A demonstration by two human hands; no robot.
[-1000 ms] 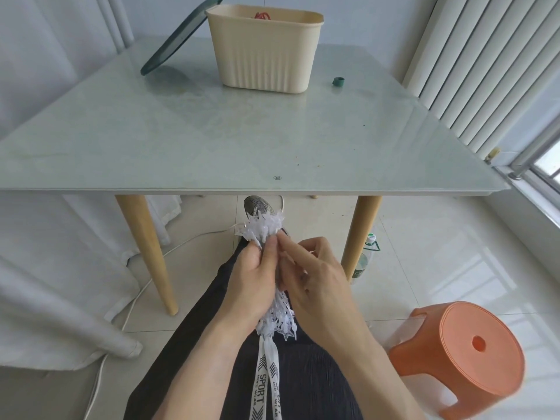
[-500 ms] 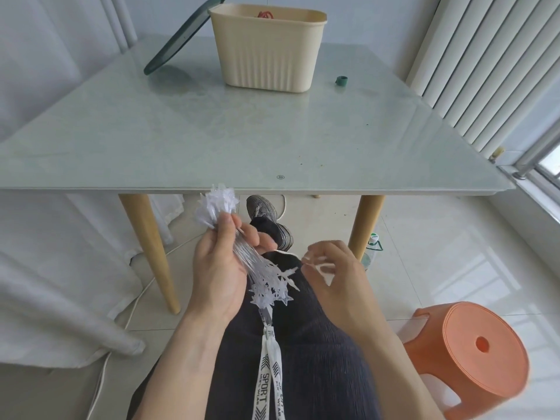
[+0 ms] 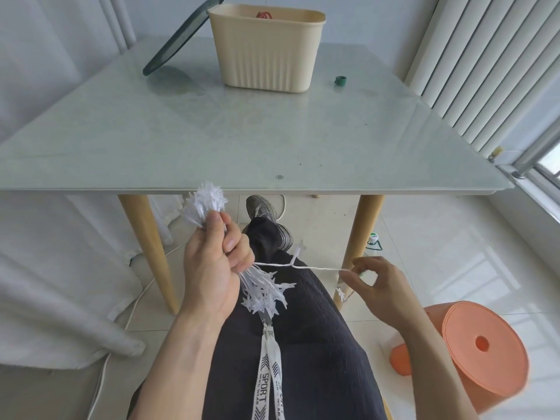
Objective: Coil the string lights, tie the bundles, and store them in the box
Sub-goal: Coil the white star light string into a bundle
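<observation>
Left hand (image 3: 212, 268) grip clamped on string-light bundle (image 3: 260, 286) above lap, its middle hidden in fist; right hand (image 3: 375, 286) grip now pinches the wire tail (image 3: 312, 267), drawn out rightward since before; box (image 3: 266, 50) contents barely visible on table (image 3: 272, 131).

The string lights (image 3: 257, 286) form a white bundle of star-shaped bulbs, gripped mid-length, ends fanning above and below; one wire strand runs taut rightward. The beige ribbed box (image 3: 266, 56) stands open on the table.
</observation>
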